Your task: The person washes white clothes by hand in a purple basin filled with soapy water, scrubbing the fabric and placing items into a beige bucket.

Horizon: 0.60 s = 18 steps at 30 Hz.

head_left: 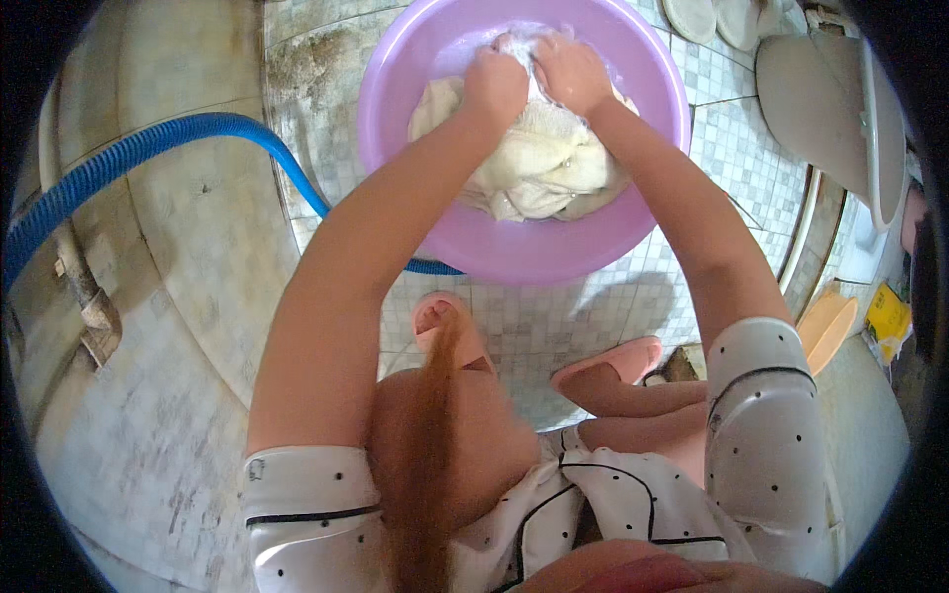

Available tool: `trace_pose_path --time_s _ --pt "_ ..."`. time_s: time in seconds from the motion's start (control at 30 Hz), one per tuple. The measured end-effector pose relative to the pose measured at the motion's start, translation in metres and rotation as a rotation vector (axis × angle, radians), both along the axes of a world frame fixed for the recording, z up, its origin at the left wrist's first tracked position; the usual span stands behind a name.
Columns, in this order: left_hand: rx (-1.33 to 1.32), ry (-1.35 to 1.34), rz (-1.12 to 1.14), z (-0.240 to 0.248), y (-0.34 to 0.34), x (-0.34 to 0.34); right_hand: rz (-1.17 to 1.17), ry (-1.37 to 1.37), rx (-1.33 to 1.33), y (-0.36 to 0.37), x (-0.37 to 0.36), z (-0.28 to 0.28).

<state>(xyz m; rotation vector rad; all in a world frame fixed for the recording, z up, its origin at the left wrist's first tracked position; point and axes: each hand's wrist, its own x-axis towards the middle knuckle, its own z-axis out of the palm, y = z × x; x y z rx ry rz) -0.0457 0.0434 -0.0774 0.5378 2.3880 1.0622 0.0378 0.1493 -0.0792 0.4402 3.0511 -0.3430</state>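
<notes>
A wide purple basin [524,259] stands on the floor in front of me, and a wet cream-coloured cloth [546,158] lies bunched inside it. Both my arms reach down into the basin. My left hand [497,83] is closed on the far part of the cloth, knuckles up. Close beside it on the right, my right hand [571,75] also has its fingers curled round the fabric. White suds show on and between the hands. My fingertips are hidden in the folds.
A blue ribbed hose [168,133] arches from the left wall and passes behind the basin. A stained pipe [84,277] runs along that wall. To the right stand a pale toilet-like fixture [816,94] and an orange scoop-like object [826,328]. My pink slippers [633,358] rest on the tiled floor.
</notes>
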Motion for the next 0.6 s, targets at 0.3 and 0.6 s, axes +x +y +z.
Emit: trace_pose_path --time_s 0.3,0.6 --pt "-0.411 0.33 -0.694 0.011 0.016 -0.045 -0.289 -0.217 -0.361 0.009 -0.039 0.033" --pt "-0.358 0.597 -0.693 0.017 -0.011 -0.001 0.054 0.272 0.173 -0.003 0.015 -0.007"
